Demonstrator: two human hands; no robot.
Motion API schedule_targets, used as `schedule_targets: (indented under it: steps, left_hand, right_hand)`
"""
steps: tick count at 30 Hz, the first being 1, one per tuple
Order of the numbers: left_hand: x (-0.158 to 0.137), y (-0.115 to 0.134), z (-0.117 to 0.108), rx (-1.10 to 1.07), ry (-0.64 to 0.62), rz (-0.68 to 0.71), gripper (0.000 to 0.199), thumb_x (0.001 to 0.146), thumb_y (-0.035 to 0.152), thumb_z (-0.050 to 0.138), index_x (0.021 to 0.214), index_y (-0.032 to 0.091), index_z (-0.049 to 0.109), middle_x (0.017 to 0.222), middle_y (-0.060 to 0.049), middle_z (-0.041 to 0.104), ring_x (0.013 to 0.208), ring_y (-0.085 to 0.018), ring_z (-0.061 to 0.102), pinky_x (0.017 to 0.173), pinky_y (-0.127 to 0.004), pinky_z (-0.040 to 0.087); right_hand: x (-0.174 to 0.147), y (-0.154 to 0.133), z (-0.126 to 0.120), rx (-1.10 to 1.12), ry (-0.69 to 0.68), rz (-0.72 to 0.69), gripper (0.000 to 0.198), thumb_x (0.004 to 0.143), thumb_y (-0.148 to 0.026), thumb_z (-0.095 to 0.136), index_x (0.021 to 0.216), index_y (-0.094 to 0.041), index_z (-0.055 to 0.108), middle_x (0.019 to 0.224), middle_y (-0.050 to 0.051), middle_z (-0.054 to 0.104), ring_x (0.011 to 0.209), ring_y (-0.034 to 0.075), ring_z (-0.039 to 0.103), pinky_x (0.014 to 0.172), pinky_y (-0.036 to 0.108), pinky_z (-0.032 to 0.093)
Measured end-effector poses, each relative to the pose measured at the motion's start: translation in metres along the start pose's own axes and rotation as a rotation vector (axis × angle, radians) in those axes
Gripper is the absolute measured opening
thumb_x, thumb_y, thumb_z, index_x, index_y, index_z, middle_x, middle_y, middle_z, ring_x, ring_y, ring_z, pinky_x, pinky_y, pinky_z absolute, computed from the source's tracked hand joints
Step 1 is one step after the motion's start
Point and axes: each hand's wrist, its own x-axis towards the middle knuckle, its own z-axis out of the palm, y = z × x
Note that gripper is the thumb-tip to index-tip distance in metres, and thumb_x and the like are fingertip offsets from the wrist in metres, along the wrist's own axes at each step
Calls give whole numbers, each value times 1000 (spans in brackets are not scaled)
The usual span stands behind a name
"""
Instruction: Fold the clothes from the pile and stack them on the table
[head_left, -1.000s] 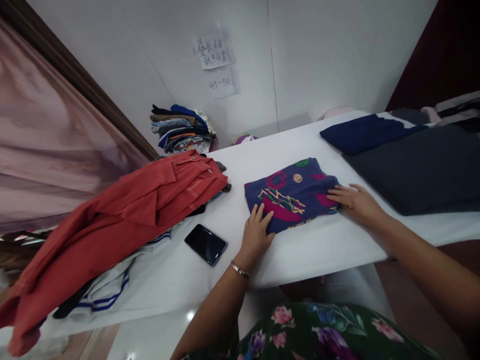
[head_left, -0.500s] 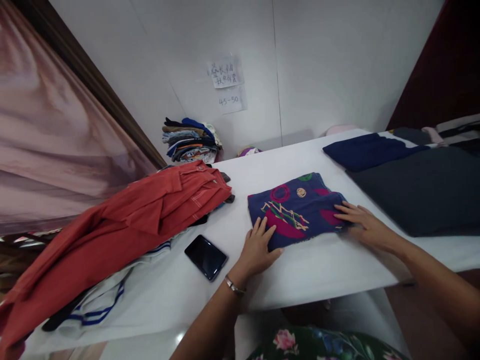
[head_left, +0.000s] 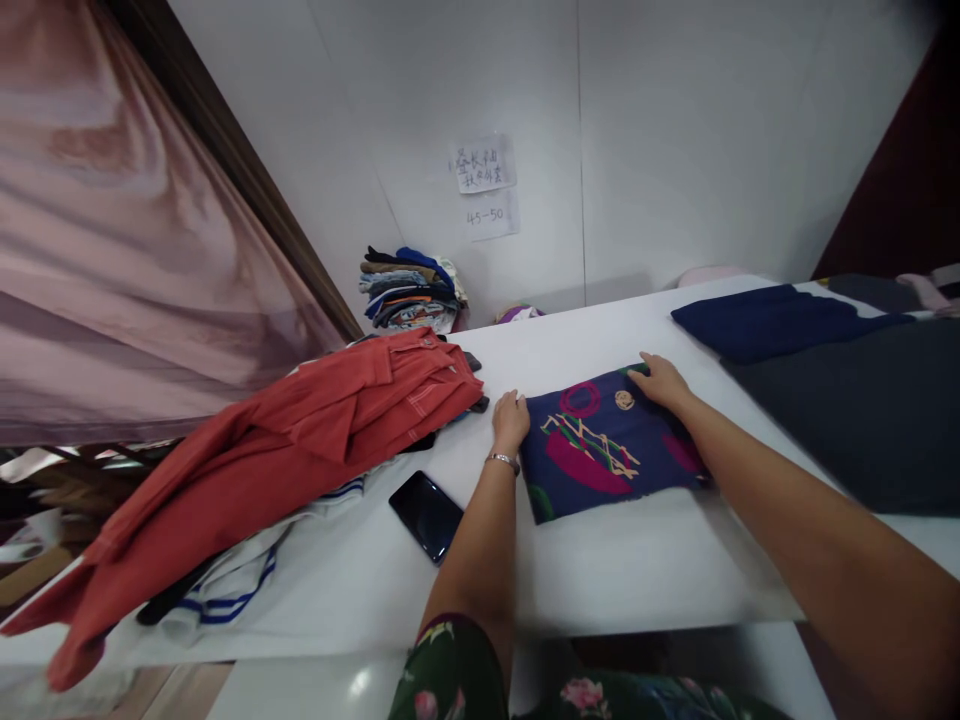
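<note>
A folded navy garment with magenta, green and cream patterns lies flat on the white table. At its far left corner is my left hand, wearing a silver bracelet, with the fingers curled in on the edge. My right hand pinches the far right edge, its fingertips near a green patch. Part of the garment's right side is hidden behind my right forearm. Left of my left forearm, a black phone rests on the table, one corner covered by the arm.
Red trousers lie across a heap of clothes on the left. Dark garments, one navy and one charcoal, are spread at the right. A folded clothes stack stands by the wall beyond the table. Paper signs hang above.
Both hands have moved from the near part of the garment to its far corners and closed on the edges. The camera view has shifted a little left.
</note>
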Motion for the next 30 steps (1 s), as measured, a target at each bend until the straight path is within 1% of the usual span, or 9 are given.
schedule_targets:
  steps: [5, 8, 11, 14, 16, 18, 23, 27, 30]
  left_hand:
    - [8, -16, 7, -49, 11, -25, 42, 95, 27, 37, 129, 11, 57, 133, -15, 57, 128, -24, 49, 109, -36, 33]
    - [13, -20, 9, -91, 28, 0, 35, 91, 25, 46, 119, 13, 64, 125, -14, 62, 121, -24, 53, 107, -36, 36]
    - [17, -24, 11, -157, 54, 27, 27, 86, 22, 54, 108, 17, 69, 115, -11, 67, 112, -22, 58, 103, -35, 40]
    - [21, -27, 11, -245, 77, 47, 27, 80, 14, 58, 103, 18, 71, 108, -7, 69, 101, -18, 62, 96, -31, 44]
    - [22, -27, 12, -297, 95, 44, 29, 79, 12, 57, 103, 19, 71, 103, -5, 70, 94, -16, 63, 91, -28, 47]
    - [23, -26, 13, -327, 116, 23, 31, 81, 12, 55, 106, 19, 70, 99, -4, 71, 89, -15, 64, 86, -27, 49]
    - [20, -21, 14, -264, 164, -51, 28, 79, 9, 53, 98, 17, 71, 102, -6, 70, 96, -16, 63, 90, -27, 46]
    - [15, -17, 12, -131, 159, -96, 25, 79, 13, 54, 95, 20, 72, 104, -7, 69, 103, -21, 61, 96, -32, 42]
    - [11, -15, 9, -47, 135, -101, 23, 84, 18, 52, 96, 23, 71, 105, -7, 69, 107, -22, 60, 98, -34, 39]
  right_hand:
    - [4, 13, 12, 41, 67, 76, 55, 84, -37, 52, 133, -10, 55, 132, 17, 56, 124, 30, 49, 106, 40, 37]
    - [6, 19, 13, 74, 111, 142, 56, 82, -36, 54, 131, -9, 56, 125, 18, 59, 117, 31, 54, 101, 42, 41]
    - [8, 23, 13, 127, 127, 178, 51, 78, -37, 59, 121, -11, 63, 117, 17, 63, 110, 30, 57, 97, 41, 43]
    - [9, 26, 12, 204, 109, 201, 37, 73, -40, 63, 99, -16, 70, 94, 10, 69, 88, 25, 62, 82, 37, 49]
    - [8, 28, 12, 262, 101, 222, 31, 71, -43, 64, 88, -17, 69, 76, 5, 67, 72, 21, 61, 70, 34, 49]
    - [6, 29, 12, 315, 119, 243, 29, 70, -44, 64, 83, -18, 66, 69, 2, 63, 64, 18, 58, 62, 30, 47]
    - [4, 30, 12, 407, 204, 310, 32, 67, -46, 66, 83, -19, 61, 66, -1, 57, 58, 15, 52, 53, 27, 43]
    - [6, 29, 14, 435, 274, 359, 38, 61, -38, 72, 92, -19, 64, 77, 1, 60, 67, 16, 54, 60, 29, 45]
    - [6, 27, 13, 442, 255, 352, 38, 64, -36, 69, 97, -18, 67, 82, 3, 64, 70, 17, 57, 66, 30, 47]
